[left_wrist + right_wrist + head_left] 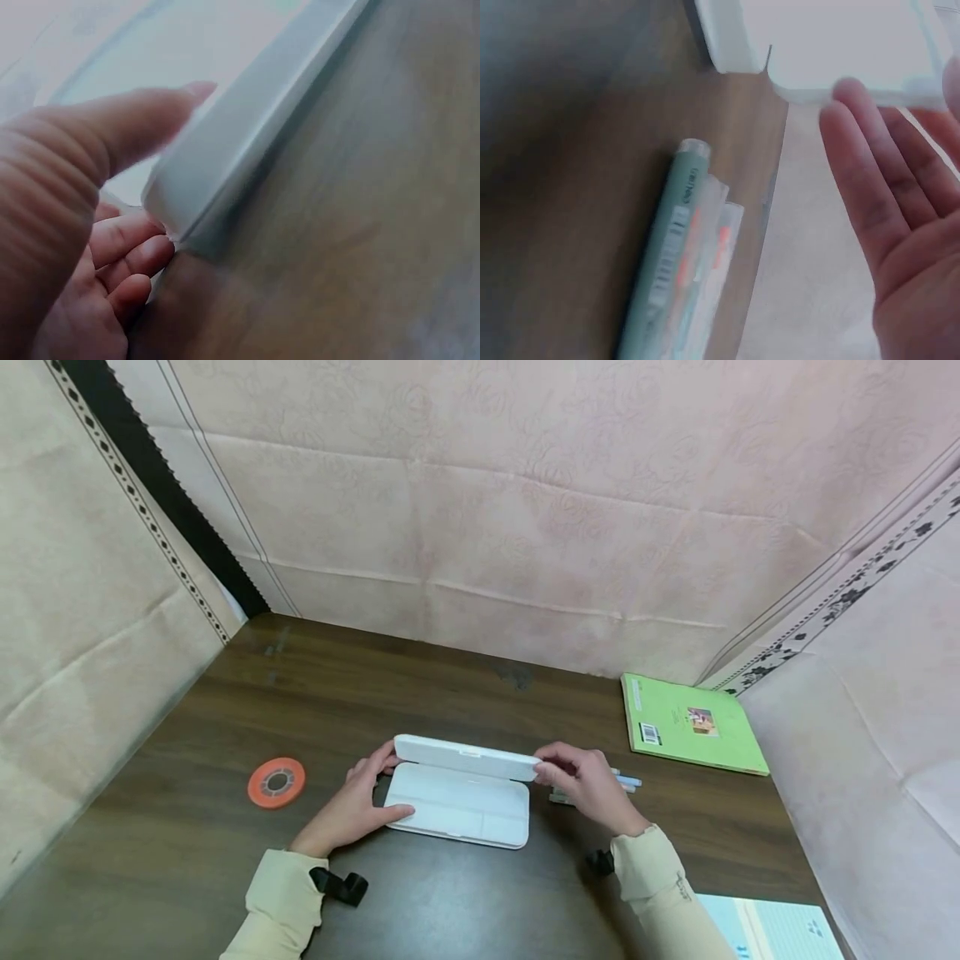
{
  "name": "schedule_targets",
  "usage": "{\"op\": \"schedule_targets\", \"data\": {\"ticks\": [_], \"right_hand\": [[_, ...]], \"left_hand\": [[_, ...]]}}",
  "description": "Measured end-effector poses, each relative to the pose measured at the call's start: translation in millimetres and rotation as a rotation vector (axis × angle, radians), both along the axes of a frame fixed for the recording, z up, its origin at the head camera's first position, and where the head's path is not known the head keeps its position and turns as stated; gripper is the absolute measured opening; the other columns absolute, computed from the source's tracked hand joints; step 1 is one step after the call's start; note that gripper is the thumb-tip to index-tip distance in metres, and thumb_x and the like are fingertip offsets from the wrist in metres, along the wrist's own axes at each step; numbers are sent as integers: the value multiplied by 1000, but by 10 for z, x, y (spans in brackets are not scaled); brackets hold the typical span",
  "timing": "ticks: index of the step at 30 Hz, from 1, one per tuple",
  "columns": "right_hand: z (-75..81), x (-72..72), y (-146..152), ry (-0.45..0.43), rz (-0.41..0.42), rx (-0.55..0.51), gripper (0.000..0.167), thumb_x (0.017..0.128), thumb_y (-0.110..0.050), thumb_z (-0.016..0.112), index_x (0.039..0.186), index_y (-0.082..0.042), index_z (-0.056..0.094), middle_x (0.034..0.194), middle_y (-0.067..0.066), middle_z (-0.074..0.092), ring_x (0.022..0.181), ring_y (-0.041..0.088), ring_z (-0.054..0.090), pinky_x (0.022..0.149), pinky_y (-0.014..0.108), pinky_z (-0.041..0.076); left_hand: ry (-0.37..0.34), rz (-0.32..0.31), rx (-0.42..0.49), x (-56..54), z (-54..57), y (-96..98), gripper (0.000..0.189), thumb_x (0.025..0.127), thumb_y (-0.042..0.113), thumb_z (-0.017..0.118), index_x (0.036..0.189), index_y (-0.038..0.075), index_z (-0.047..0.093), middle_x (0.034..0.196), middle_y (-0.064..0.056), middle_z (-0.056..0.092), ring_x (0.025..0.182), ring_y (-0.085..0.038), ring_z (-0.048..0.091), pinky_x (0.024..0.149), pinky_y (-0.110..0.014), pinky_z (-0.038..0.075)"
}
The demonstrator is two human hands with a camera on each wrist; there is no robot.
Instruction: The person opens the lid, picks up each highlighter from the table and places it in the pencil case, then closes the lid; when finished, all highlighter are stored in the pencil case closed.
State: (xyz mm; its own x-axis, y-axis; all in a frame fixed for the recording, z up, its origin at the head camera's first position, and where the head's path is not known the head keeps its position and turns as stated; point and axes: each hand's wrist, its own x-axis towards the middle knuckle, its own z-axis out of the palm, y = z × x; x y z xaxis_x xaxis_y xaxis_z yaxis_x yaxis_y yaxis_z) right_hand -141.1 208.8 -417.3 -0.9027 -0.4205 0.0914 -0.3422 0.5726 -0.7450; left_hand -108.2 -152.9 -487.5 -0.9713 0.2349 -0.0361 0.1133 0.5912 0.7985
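Observation:
A white plastic pencil case point(456, 810) lies on the table with its hinged lid point(465, 757) raised along the far side. My left hand point(356, 806) holds the left end of the case, thumb over the near part and fingers toward the lid's corner. In the left wrist view, the thumb lies over the case's pale wall point(225, 127). At the other end, my right hand point(588, 781) pinches the lid's right corner between thumb and fingers. Under that hand lie several pens point(628, 782); the right wrist view shows a green barrel point(667, 240) beside clear ones.
An orange tape roll point(277, 782) lies to the left on the dark wooden table point(360, 685). A green book point(690, 724) sits at the back right, and a light blue notebook point(780, 931) at the front right. Cloth walls point(465, 527) enclose the table's back and sides.

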Motion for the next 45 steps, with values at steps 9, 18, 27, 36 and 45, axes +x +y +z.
{"op": "schedule_targets", "data": {"ticks": [9, 18, 27, 36, 45], "right_hand": [[-55, -190, -83, -7, -120, -66, 15, 97, -19, 63, 112, -19, 63, 100, 3, 71, 83, 27, 71, 77, 35, 58], [-141, -347, -107, 28, -166, -110, 11, 97, -18, 64, 107, -15, 66, 90, 7, 70, 76, 24, 70, 71, 35, 59], [-76, -400, -204, -11, -204, -55, 14, 97, -19, 63, 110, -17, 67, 95, 15, 71, 82, 33, 69, 65, 38, 57], [-135, -409, -218, -15, -212, -41, 15, 98, -19, 62, 112, -18, 66, 95, 10, 71, 82, 26, 69, 65, 29, 54], [-87, -399, -254, -21, -226, -27, 15, 98, -22, 63, 112, -19, 66, 92, 3, 69, 83, 28, 68, 65, 33, 55]], "left_hand": [[41, -41, -7, 44, -3, -53, 127, 67, 53, 87, 158, 18, 6, 149, -4, 46, 139, -33, 33, 107, -65, 20], [146, -57, -109, 48, -18, -44, 102, 69, 37, 90, 149, 10, 33, 143, -10, 48, 125, -31, 38, 96, -50, 23], [191, -55, -149, 51, -21, -26, 91, 73, 37, 85, 146, 8, 39, 144, -14, 44, 125, -34, 35, 91, -49, 23], [124, -34, -108, 47, -8, -25, 99, 72, 54, 82, 150, 14, 35, 150, -12, 41, 130, -31, 30, 93, -48, 23], [204, -64, -164, 33, -70, -8, 107, 69, 45, 88, 153, 10, 30, 148, -15, 41, 127, -33, 33, 90, -48, 21]]}}
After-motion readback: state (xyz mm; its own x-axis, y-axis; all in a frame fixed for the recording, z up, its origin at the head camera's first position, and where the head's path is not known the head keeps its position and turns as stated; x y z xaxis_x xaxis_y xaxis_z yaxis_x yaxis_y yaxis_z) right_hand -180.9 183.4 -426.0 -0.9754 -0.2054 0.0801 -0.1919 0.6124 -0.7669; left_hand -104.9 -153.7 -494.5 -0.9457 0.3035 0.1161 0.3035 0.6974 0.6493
